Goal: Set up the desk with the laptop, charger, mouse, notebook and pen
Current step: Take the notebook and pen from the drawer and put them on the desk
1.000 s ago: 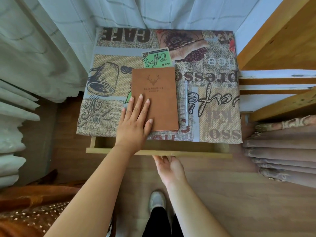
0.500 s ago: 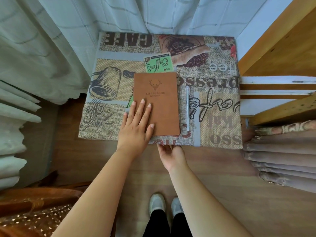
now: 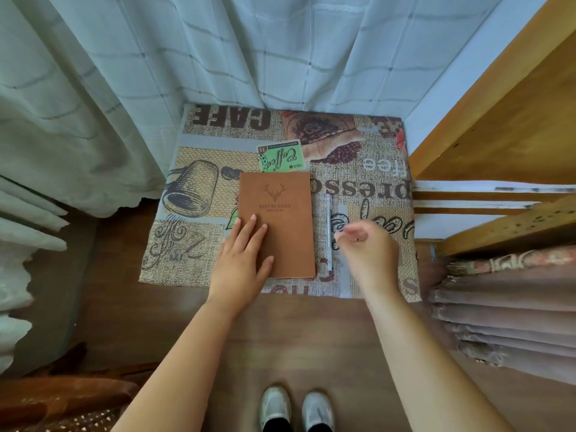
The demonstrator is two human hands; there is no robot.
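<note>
Risk first: right hand, fingers loosely curled and holding nothing, hovers beside the slim white pen; a careless nudge could roll it toward the surface's near edge. Left hand lies flat, fingers straight, on the brown leather-look notebook, mid-surface. Notebook and pen both run near edge to far edge; the notebook's title reads upright from the near edge.

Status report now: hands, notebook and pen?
Left hand flat on notebook. Right hand loosely curled, empty, beside pen. Nothing in the way.
</note>
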